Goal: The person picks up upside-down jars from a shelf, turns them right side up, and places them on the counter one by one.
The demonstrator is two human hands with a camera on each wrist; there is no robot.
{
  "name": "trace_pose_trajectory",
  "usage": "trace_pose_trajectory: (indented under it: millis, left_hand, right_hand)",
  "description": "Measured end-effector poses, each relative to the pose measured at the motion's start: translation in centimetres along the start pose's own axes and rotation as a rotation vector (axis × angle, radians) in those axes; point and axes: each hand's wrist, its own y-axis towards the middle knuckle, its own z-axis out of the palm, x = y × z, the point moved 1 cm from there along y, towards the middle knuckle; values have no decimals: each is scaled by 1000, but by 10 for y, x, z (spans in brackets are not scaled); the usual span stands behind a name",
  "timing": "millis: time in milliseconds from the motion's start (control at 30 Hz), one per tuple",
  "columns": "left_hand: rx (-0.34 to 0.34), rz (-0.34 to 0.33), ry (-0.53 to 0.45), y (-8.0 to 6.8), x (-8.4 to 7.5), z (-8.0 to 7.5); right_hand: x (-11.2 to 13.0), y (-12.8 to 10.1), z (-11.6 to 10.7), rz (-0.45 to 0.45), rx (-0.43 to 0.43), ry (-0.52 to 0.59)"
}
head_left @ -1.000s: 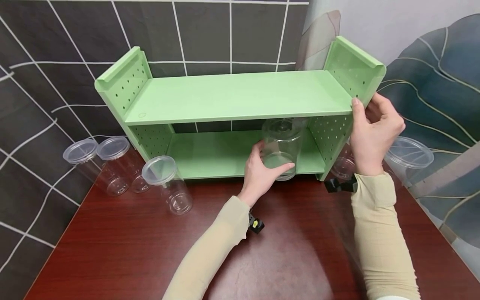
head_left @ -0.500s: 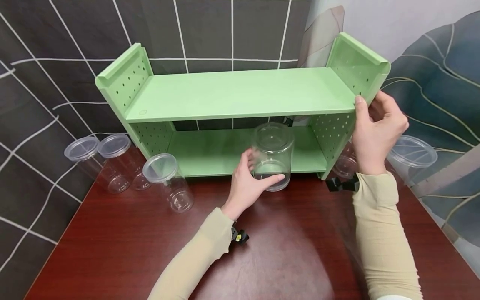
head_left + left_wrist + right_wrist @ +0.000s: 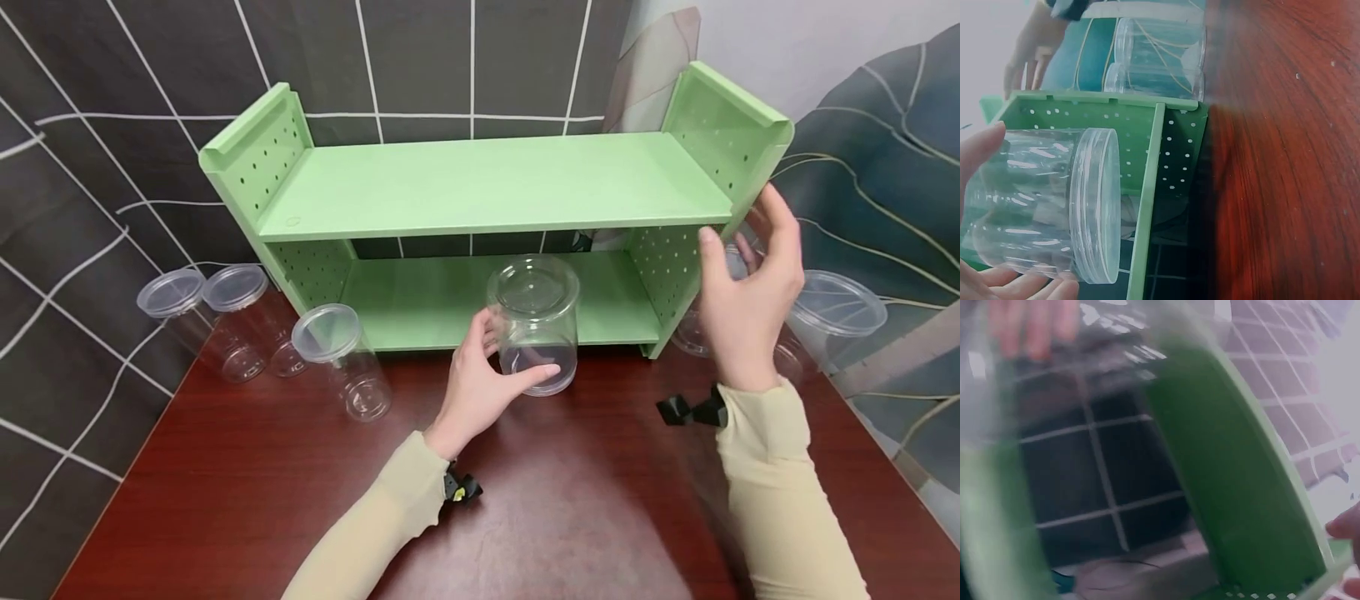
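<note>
My left hand [image 3: 510,354] grips a clear lidded jar [image 3: 534,321] by its side, thumb in front and fingers behind. The jar stands upright just in front of the lower board of a green two-tier shelf [image 3: 487,183]. In the left wrist view the jar [image 3: 1041,206] fills the left side, with my fingertips [image 3: 979,150] on it. My right hand [image 3: 742,250] hovers with fingers spread beside the shelf's right end panel [image 3: 723,125], touching nothing. The right wrist view is blurred and shows that green panel [image 3: 1235,469] close up.
Three clear lidded jars [image 3: 337,358] stand on the dark wood table [image 3: 562,517] to the left of the shelf. More jars [image 3: 832,308] stand at its right end, behind my right hand. A tiled wall backs the shelf.
My left hand has drawn the jar out from the lower shelf toward me. My right hand has let go of the shelf's right end and spread its fingers.
</note>
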Motion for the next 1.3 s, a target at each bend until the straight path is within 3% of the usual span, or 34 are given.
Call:
trace_pose_trajectory:
  millis: [67,133,200,267,367,467,567,733,800,867,967,1067,1167,1233,1300]
  left_hand:
    - [0,22,-11,-1,-1,-1]
    - [-1,38,-26,-2,-2,-2]
    - [0,57,-56,-4,-3,-2]
    - [-2,76,-94,-6,-4,-2]
    - [2,111,-193,-8,-5,-1]
    - [10,135,-296,-11,-7,0]
    - [20,158,-374,-13,-9,0]
    - [75,211,-450,-16,-14,-2]
    - [107,227,-433,-15,-16,-6]
    - [94,243,-370,-15,-19,-14]
    - [-20,325,-263,-15,-28,-34]
    - [-221,471,-202,-13,-45,-66]
    - [-442,600,-189,-7,-64,-106]
    - [-567,613,-192,-2,-76,-135]
    - [-672,542,-199,3,-88,-161]
  right_hand:
    - [3,-14,0,-100,-17,35]
    - [5,-27,2,-202,34,103]
    - [2,-37,3,-270,188,150]
    - [-7,-46,3,-273,410,152]
    - [-29,-59,5,-208,724,72]
    - [-47,-71,9,-118,894,17]
    - [-55,-79,12,-55,959,83]
    - [-49,-84,15,10,982,316]
    - [-44,-85,16,19,961,379]
    - [-40,-84,16,32,916,453]
    - [-35,-79,14,53,823,585]
    - [-33,-71,9,60,741,715]
    - [-32,-64,4,50,677,764]
    - [-31,-61,2,57,656,794]
    - [-31,-59,0,70,646,823]
